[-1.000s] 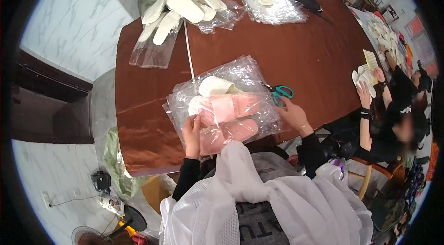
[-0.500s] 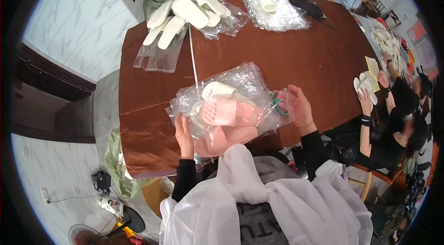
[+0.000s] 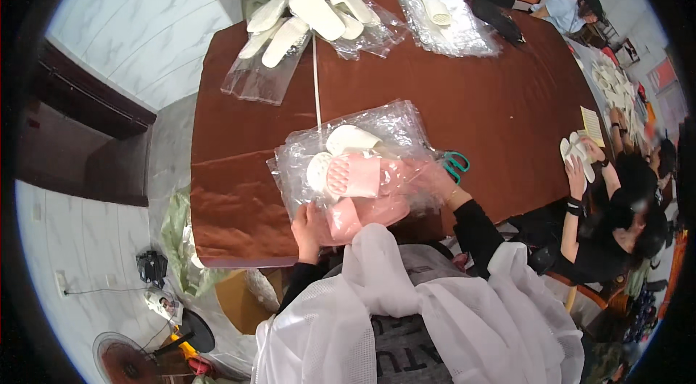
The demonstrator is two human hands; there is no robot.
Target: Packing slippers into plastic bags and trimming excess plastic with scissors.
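A pair of pink slippers (image 3: 353,176) lies in clear plastic in front of me, one slipper overlapping the other. Beneath and behind them are white slippers (image 3: 350,139) on a stack of clear plastic bags (image 3: 395,119). My left hand (image 3: 306,232) is closed on the near left edge of the plastic, beside the lower pink slipper. At the heel end of the pink slippers is my right hand (image 3: 437,182), its fingers reaching left behind glossy film that blurs them. Just beyond that hand lie teal-handled scissors (image 3: 455,164).
White slippers on plastic bags (image 3: 316,14) lie at the table's far left. Farther right are a bag stack (image 3: 446,25) with one white slipper and a black pouch (image 3: 497,20). A co-worker (image 3: 605,217) on the right holds white slippers (image 3: 578,155). The brown-covered table (image 3: 507,101) stretches between.
My right hand has moved left along the film toward the pink slippers, uncovering the scissors. My left hand's fingers, stretched before, have closed in at the plastic's edge. The view has shifted slightly.
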